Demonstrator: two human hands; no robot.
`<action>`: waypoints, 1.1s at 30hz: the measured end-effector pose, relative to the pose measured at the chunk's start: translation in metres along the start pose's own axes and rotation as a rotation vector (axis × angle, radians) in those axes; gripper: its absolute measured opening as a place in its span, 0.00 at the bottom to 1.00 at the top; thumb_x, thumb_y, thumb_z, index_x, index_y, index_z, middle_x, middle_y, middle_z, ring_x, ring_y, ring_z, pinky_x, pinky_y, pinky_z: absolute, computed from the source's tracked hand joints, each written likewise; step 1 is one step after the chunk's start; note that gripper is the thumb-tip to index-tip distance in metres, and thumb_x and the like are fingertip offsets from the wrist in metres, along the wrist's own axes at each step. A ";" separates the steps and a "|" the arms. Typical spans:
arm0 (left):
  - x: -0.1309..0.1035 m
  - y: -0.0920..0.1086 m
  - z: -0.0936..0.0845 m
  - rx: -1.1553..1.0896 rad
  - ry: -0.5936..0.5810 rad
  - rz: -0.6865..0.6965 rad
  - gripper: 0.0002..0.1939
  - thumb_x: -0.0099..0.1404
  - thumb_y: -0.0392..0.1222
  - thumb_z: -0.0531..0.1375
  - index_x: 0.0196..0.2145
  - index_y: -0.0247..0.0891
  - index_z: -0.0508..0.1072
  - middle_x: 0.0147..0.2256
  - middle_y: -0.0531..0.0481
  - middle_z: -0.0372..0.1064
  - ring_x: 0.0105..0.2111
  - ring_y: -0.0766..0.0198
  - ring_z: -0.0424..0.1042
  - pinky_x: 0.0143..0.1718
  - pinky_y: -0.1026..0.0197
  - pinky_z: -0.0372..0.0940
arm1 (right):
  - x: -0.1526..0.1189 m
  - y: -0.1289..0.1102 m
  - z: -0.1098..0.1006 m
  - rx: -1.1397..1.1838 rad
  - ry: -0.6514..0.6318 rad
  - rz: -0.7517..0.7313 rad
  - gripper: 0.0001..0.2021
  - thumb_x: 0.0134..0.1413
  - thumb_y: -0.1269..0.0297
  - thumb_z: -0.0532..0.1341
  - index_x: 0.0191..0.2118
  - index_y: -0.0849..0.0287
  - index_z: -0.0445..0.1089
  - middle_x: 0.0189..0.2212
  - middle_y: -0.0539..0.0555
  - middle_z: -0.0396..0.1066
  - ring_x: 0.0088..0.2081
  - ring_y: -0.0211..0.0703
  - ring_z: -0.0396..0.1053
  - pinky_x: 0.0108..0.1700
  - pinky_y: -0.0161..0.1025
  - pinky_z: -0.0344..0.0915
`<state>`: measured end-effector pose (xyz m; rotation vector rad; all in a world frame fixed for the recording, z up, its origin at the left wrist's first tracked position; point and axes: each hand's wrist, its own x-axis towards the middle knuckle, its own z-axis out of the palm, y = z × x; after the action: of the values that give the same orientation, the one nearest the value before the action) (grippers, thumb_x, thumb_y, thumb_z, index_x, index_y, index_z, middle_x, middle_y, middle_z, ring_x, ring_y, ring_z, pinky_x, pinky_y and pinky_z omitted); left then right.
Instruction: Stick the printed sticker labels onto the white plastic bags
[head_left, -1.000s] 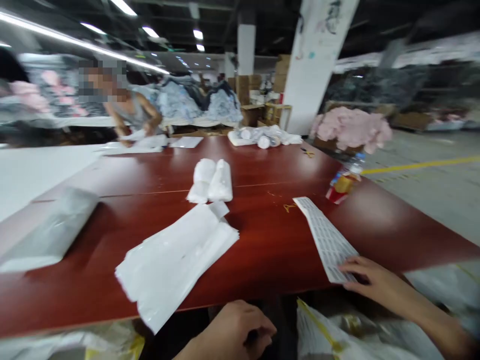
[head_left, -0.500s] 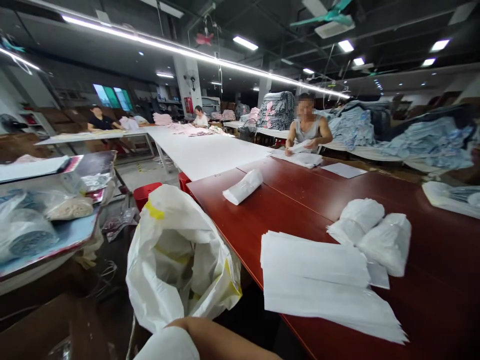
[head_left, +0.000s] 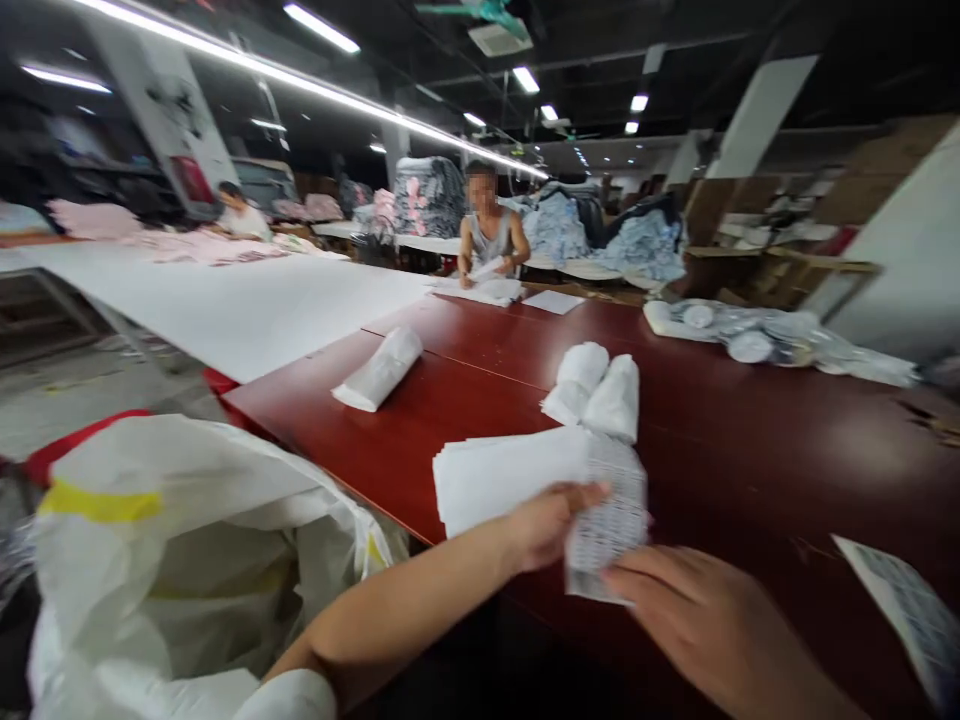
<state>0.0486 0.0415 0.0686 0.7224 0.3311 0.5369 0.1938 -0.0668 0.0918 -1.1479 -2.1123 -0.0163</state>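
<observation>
My left hand (head_left: 553,522) is closed on the left edge of a printed paper (head_left: 609,505), its thumb lying across the dense dark print. My right hand (head_left: 686,605) pinches the lower right edge of the same paper, somewhat blurred. Beneath and behind it, a fanned stack of blank white sheets (head_left: 495,478) lies on the dark red table (head_left: 735,460). Two white wrapped bundles (head_left: 576,385) lie just beyond the stack. Farther left on the table is a white roll (head_left: 381,368).
A large open white sack (head_left: 202,460) with yellow tape stands left of the table. Another printed sheet (head_left: 896,600) lies at right. Plastic-wrapped items (head_left: 757,335) line the far right edge. A co-worker (head_left: 491,235) handles white sheets across the table, near a long white table (head_left: 247,310).
My view has swung right. Both hands have come into view, holding the printed paper over the stack; before, only part of one arm showed near the sack.
</observation>
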 end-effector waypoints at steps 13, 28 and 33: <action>-0.092 0.086 -0.056 0.734 0.178 -0.052 0.27 0.54 0.61 0.72 0.40 0.34 0.82 0.33 0.49 0.78 0.32 0.62 0.73 0.34 0.62 0.67 | 0.067 0.026 0.017 0.349 0.115 0.400 0.19 0.66 0.53 0.60 0.58 0.51 0.70 0.41 0.54 0.79 0.34 0.43 0.76 0.39 0.40 0.75; -0.089 0.092 -0.073 0.917 -0.117 -0.143 0.16 0.60 0.52 0.71 0.39 0.38 0.81 0.34 0.53 0.76 0.36 0.61 0.73 0.40 0.62 0.67 | 0.058 0.025 0.048 0.592 -0.192 0.573 0.21 0.58 0.48 0.67 0.53 0.53 0.74 0.37 0.54 0.80 0.41 0.49 0.79 0.47 0.46 0.76; -0.087 0.088 -0.070 0.884 -0.146 -0.175 0.20 0.59 0.56 0.71 0.38 0.37 0.80 0.33 0.51 0.74 0.35 0.62 0.71 0.38 0.62 0.67 | 0.051 0.027 0.050 0.599 -0.259 0.599 0.18 0.59 0.47 0.66 0.48 0.53 0.77 0.42 0.55 0.80 0.45 0.49 0.78 0.47 0.44 0.76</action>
<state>-0.0856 0.0838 0.0892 1.5608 0.4936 0.1442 0.1673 0.0032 0.0771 -1.3864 -1.7026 1.0135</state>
